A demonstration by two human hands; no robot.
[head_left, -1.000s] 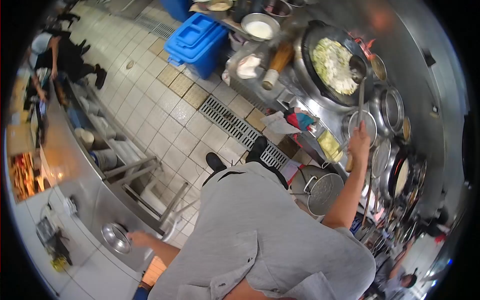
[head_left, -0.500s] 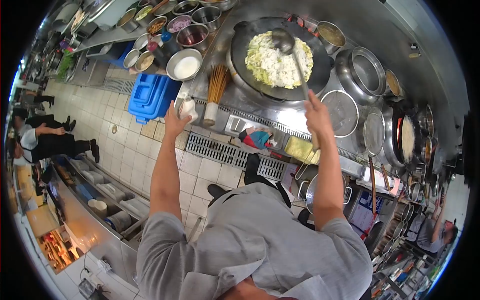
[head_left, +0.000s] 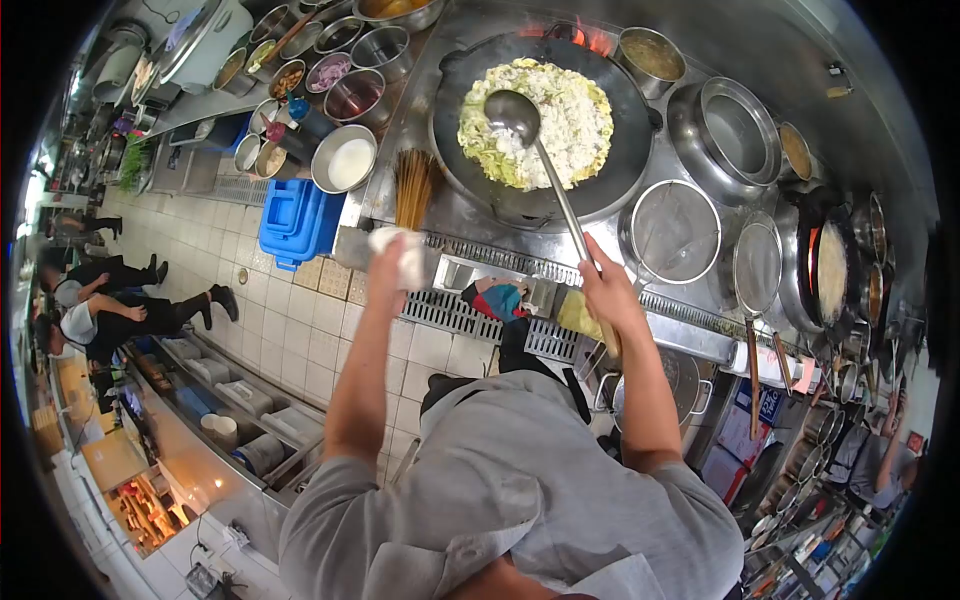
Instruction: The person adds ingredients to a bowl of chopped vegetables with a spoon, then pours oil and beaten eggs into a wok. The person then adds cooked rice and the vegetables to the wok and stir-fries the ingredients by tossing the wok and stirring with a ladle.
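My right hand (head_left: pixel 610 292) is closed around the handle of a long ladle (head_left: pixel 513 115). The ladle's bowl rests on the left part of a white and yellow-green mixture that looks like rice with greens (head_left: pixel 565 125), inside a large black wok (head_left: pixel 628 125). At the counter's front edge, my left hand (head_left: pixel 384 275) grips a white cloth (head_left: pixel 408 258), which is smeared by motion. Just beyond that hand, a bamboo wok brush (head_left: pixel 413 190) lies on the steel counter, its lower end hidden by the cloth.
Flames (head_left: pixel 590 38) rise behind the wok. A wire strainer (head_left: pixel 676 232) and metal basins (head_left: pixel 740 125) sit to its right. A bowl of white contents (head_left: pixel 350 163) and several ingredient pots are at left, above a blue bin (head_left: pixel 298 225). Other people (head_left: pixel 120 300) stand far left.
My left hand has moved right along the counter edge with the white cloth. The ladle's bowl has shifted left and down across the food. Flames behind the wok show larger.
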